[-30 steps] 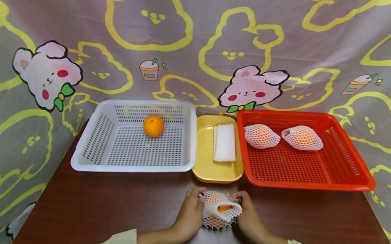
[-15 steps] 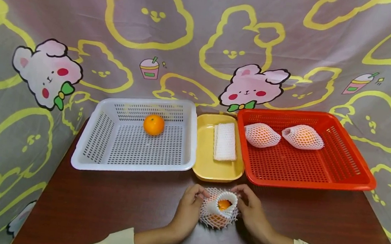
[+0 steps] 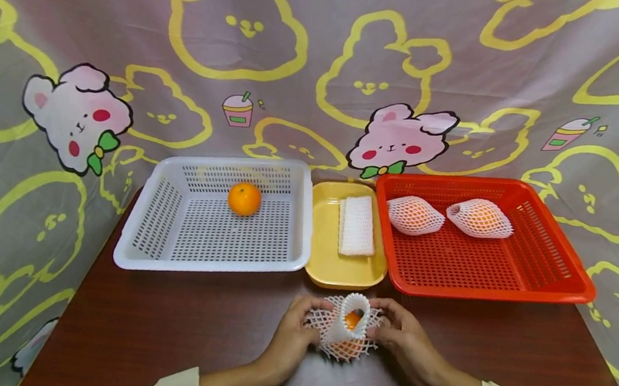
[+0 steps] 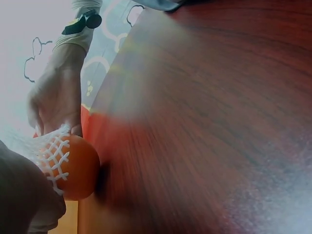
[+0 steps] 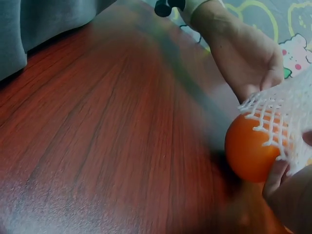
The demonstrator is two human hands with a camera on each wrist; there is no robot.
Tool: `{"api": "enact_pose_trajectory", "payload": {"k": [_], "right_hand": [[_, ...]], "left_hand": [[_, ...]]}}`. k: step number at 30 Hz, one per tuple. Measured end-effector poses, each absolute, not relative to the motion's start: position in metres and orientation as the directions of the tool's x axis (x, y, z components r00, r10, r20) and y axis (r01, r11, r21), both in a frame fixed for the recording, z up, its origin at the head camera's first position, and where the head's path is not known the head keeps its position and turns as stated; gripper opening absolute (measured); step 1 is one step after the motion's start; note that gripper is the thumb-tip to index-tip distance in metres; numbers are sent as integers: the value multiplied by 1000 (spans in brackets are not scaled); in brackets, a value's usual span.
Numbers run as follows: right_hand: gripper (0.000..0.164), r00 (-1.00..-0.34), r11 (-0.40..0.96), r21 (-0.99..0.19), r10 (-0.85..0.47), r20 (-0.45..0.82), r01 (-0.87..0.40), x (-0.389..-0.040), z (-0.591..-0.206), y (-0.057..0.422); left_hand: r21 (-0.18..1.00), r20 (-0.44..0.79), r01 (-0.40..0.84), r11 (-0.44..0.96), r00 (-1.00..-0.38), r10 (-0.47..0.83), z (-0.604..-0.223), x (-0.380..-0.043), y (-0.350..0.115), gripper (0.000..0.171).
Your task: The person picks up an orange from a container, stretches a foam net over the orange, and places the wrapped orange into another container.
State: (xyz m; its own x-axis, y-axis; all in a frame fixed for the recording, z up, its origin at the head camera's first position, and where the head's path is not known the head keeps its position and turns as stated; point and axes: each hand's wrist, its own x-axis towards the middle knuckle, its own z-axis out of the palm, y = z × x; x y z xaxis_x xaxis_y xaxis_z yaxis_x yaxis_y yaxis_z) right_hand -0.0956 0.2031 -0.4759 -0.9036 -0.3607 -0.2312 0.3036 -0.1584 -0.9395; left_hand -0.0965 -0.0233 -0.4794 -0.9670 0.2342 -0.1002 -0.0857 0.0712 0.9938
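Note:
An orange (image 5: 247, 151) stands on the dark wooden table at the front middle, with a white foam fruit net (image 3: 332, 329) drawn over its upper part. In both wrist views the orange's lower side is bare below the net's ragged edge. The net's rolled collar rises on top, and orange peel shows through its round opening. My left hand (image 3: 291, 333) pinches the net's left edge between thumb and fingers. On the other side my right hand (image 3: 406, 340) pinches the right edge, its thumb low beside the fruit in the right wrist view.
Behind the hands stand a white basket (image 3: 212, 269) with one orange (image 3: 244, 199), a yellow tray (image 3: 318, 262) with folded foam nets (image 3: 358, 225), and a red basket (image 3: 490, 293) holding two netted oranges (image 3: 416, 216). A patterned cloth (image 3: 296, 42) hangs behind.
The net's collar has turned from facing right to standing more upright, and its lower edge is spread wider. The hands have shifted slightly apart. Baskets and tray stay the same.

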Motion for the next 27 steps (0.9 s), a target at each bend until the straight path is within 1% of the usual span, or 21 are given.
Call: {"api": "enact_pose_trajectory", "payload": {"k": [3,7,13,17,21,25,27], "right_hand": [[53,-897,-128,-960,-405,-178,249,-94,-481,204],[64,-896,-44,-987,-426,-123,157,-94,-486,204],[71,-911,83,-995,-411,9,-47,-95,-490,206],[73,-915,212,-973,-404,3,-96,-95,-491,209],[73,-911,307,-944,-413,-16,-123,-95,-493,209],[69,-906,370,-920,-422,-40,-132,-94,-498,207],[68,-905,376,-917,-423,-45,-130,-94,-500,206]], "left_hand": [[994,-73,-49,101,-964,255,-481,-95,-25,62],[988,-46,-2,152,-958,283,-485,-94,-30,59],[972,-65,17,235,-939,337,-492,-91,-37,58],[960,-73,31,277,-931,357,-494,-91,-37,57],[939,-60,70,336,-930,364,-497,-93,-34,60],[914,-67,90,396,-929,365,-499,-94,-30,64],[905,-73,92,414,-928,365,-499,-95,-28,65]]}}
